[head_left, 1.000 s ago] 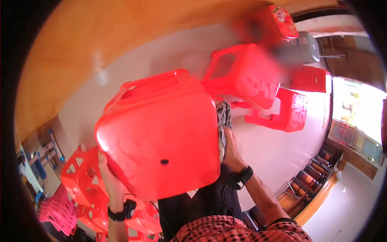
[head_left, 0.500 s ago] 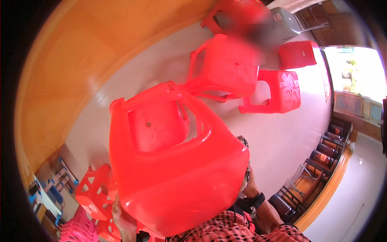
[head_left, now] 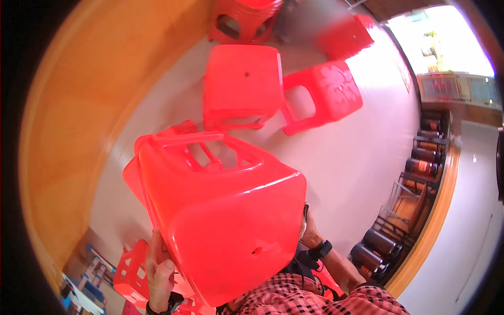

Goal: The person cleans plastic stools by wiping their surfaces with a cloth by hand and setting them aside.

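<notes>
A red plastic stool fills the lower middle, tilted in front of my body, with its seat facing up toward me and its legs pointing away. My left hand grips its left edge, thumb showing on the near side. At its right side is my right hand, fingers partly hidden behind the stool. A crumpled grey-and-dark cloth shows in that hand, against the stool's side. Another red stool shows partly behind the held one at the left.
Ahead stands an upright red stool, beside a tipped one with a flower pattern. More red stools stand by the wooden panel. Another red stool is at lower left. Dark jars line the right.
The held stool has turned so its seat faces me more and its leg opening is narrower. My left hand has shifted up its edge. The surrounding view has swung.
</notes>
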Available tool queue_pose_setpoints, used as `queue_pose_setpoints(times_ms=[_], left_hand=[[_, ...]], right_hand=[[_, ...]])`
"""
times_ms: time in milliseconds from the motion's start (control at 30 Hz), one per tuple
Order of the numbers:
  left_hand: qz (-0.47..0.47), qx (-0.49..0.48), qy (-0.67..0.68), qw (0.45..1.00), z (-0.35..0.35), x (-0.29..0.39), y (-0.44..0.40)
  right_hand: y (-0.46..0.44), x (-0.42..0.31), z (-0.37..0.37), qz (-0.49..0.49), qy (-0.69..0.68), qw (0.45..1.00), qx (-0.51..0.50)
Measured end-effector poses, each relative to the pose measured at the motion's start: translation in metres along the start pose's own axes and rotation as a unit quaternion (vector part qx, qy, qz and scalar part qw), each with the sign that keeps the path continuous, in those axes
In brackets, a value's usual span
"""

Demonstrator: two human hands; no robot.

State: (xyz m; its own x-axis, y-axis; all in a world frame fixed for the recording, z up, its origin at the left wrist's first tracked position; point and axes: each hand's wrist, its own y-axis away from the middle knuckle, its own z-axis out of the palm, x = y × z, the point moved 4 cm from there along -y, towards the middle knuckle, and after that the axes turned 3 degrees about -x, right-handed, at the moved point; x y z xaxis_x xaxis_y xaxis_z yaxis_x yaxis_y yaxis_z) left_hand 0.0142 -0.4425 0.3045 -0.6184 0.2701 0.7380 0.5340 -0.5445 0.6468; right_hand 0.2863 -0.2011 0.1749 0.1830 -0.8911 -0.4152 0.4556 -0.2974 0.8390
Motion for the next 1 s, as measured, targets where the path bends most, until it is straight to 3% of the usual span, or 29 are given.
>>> queue_pose_setpoints(times_ms=[267, 333, 400, 467, 633, 700, 733, 833, 900, 1000], left_hand=[[-0.011, -0.142, -0.033, 0.989, 0.145, -0.002, -0.032], [-0.043, -0.171, -0.023, 0.984, 0.176, -0.017, -0.044], [-0.014, -0.213, -0.027, 0.977, 0.21, -0.028, -0.059], [0.006, -0.249, -0.121, 0.961, 0.244, -0.038, -0.07], [-0.074, -0.287, -0.1, 0.95, 0.297, -0.133, -0.122], [-0.116, -0.289, -0.1, 0.945, 0.315, -0.164, -0.142], [-0.12, -0.267, -0.057, 0.955, 0.331, -0.174, -0.153], [-0.138, -0.253, -0.032, 0.957, 0.367, -0.2, -0.178], [-0.147, -0.264, -0.044, 0.952, 0.387, -0.224, -0.196], [-0.138, -0.337, -0.074, 0.928, 0.408, -0.264, -0.213]], right_hand=[[0.023, -0.028, -0.146, -0.041, -0.164, 0.986, 0.005], [0.024, -0.033, -0.182, -0.076, -0.184, 0.978, 0.058], [0.029, -0.042, -0.211, -0.068, -0.221, 0.97, 0.074], [0.03, -0.055, -0.24, -0.069, -0.239, 0.969, 0.009], [0.015, -0.088, -0.325, -0.107, -0.156, 0.98, 0.063], [0.001, -0.101, -0.363, -0.145, -0.03, 0.981, 0.122], [-0.005, -0.109, -0.368, -0.14, -0.036, 0.982, 0.122], [-0.016, -0.135, -0.39, -0.189, -0.012, 0.967, 0.169], [-0.026, -0.151, -0.43, -0.251, 0.095, 0.936, 0.228], [-0.029, -0.182, -0.447, -0.211, 0.144, 0.924, 0.285]])
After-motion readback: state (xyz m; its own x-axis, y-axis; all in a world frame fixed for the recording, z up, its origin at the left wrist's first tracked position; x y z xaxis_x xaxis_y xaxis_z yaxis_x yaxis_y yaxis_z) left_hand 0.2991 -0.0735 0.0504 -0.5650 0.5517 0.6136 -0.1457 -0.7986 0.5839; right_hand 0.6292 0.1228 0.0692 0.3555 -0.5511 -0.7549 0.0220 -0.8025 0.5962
